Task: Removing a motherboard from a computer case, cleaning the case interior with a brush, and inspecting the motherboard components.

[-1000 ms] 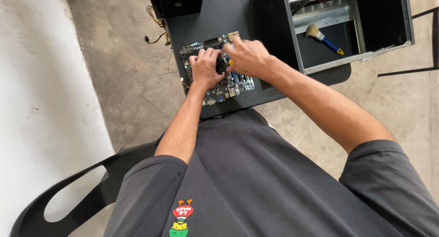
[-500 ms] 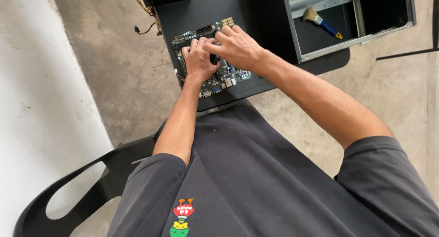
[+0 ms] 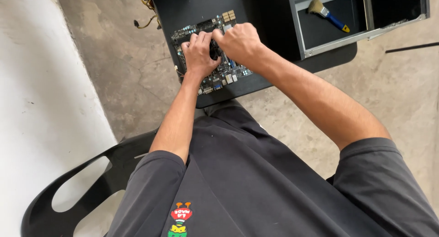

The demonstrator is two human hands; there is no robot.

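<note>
Both hands (image 3: 219, 47) crowd the middle of the circuit board (image 3: 219, 74), leaving only its edges reachable. Bare black table (image 3: 260, 13) lies open just right of the board, up to the grey metal case (image 3: 329, 42), whose wall blocks that side. A brush (image 3: 327, 15) lies inside the case.

I see a rough grey concrete floor (image 3: 114, 72) (stained and cracked in places) meeting a white wall (image 3: 41, 104) on the left. A black plastic chair (image 3: 91, 173) sits before a dark table (image 3: 201, 8), in even daylight.
</note>
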